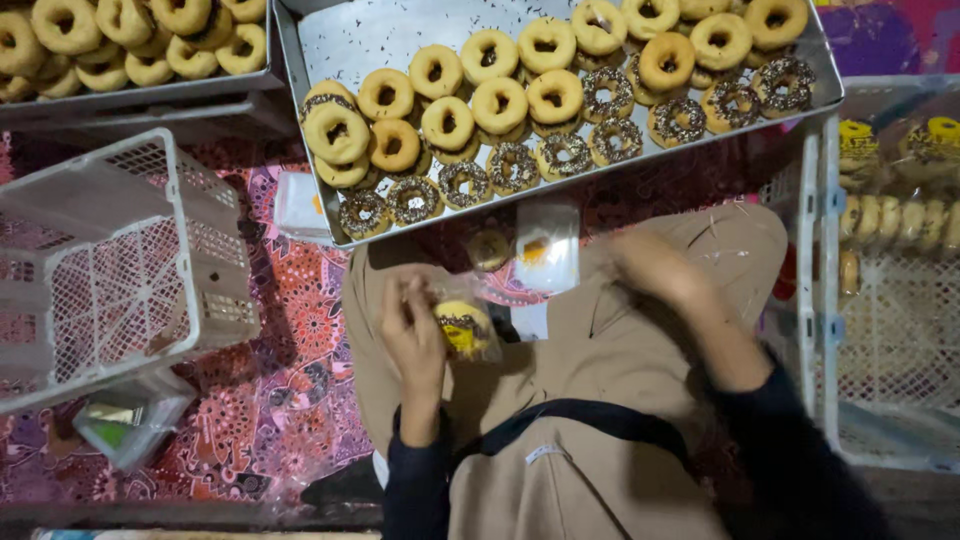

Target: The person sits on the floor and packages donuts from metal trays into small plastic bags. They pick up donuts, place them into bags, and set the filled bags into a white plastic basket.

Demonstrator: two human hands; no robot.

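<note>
Holding a bagged doughnut over the lap, the left hand reaches up from a dark sleeve with its fingers curled and pinched on the clear wrapper at the doughnut's left edge. The doughnut lies flat in its bag, its yellow top with dark sprinkles facing up; being round, it shows no long axis, and the loose end of the bag trails up toward the tray. Further left, one white plastic crate lies tipped on the patterned floor cloth, with a small clear tub below it. Above the hands, one metal tray slants across the view, carrying roughly thirty doughnuts: plain ones in the upper rows and about ten sprinkled ones along the lower edge. A second tray of plain doughnuts sits at the upper left. One empty clear bag lies just under the tray. The right hand is blurred, raised above the right knee and holding nothing that I can make out; whether its fingers are spread or closed I cannot tell. At far right, one white crate holds packed doughnuts.
</note>
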